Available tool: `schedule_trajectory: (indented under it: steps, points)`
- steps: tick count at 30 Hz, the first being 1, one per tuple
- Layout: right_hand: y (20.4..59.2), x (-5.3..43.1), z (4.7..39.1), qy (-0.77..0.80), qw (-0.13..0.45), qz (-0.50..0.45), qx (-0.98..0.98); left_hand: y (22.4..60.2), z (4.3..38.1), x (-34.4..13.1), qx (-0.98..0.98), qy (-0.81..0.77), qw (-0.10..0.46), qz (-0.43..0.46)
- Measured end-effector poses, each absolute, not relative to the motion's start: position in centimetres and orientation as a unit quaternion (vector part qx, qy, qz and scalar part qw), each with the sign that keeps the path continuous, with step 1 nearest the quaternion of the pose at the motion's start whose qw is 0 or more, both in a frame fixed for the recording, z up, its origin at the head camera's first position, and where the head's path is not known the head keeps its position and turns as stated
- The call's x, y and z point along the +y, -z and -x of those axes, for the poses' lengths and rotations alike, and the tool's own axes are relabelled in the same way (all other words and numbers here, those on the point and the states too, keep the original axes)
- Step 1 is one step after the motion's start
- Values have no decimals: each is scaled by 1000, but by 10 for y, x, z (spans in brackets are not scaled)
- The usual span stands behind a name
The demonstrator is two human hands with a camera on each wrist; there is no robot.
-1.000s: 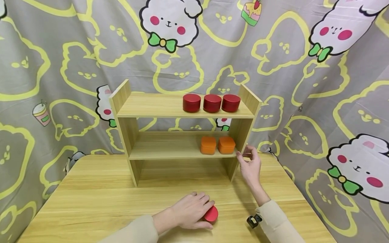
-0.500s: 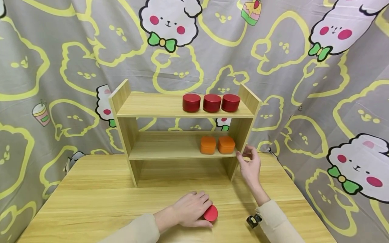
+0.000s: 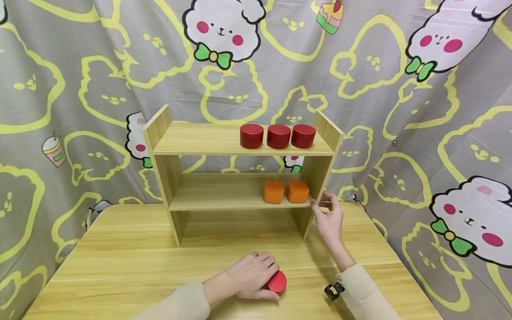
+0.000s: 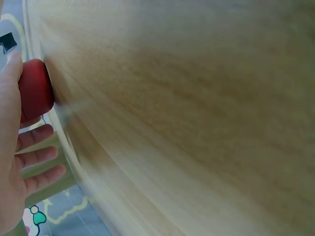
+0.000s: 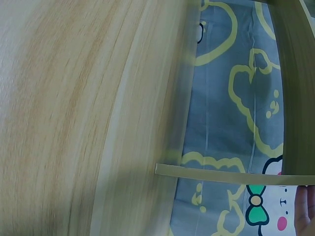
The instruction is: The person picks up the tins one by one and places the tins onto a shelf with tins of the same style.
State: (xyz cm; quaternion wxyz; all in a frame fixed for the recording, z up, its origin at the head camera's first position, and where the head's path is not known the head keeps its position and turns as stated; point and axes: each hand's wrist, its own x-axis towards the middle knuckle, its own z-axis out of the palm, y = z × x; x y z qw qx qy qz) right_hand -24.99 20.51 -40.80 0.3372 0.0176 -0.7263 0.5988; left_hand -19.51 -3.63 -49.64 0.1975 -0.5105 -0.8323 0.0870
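On the table in front of the shelf, my left hand (image 3: 252, 277) holds a small round red tin (image 3: 277, 281) between thumb and index finger. The left wrist view shows this red tin (image 4: 35, 91) from the side, the other fingers spread apart beyond it. My right hand (image 3: 330, 218) grips the right side panel (image 3: 327, 165) of the wooden shelf (image 3: 216, 192) at middle-board height, thumb at the front edge and fingers on the outer side. In the right wrist view only some fingers (image 5: 301, 209) show at the lower right corner, beside the panel.
Three dark red round tins (image 3: 278, 136) line the right half of the top board. Below them, two orange square tins (image 3: 274, 191) sit on the middle board. A patterned curtain (image 3: 296, 40) hangs behind the wooden table (image 3: 120, 262). A black clip-like piece (image 3: 334, 291) is at the right cuff.
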Motion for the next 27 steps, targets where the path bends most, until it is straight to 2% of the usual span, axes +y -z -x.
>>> schedule_trajectory:
  steps: [27]
  points:
    - [409, 206, 251, -599, 332, -20, -729, 497, 198, -44, -834, -68, 180, 517]
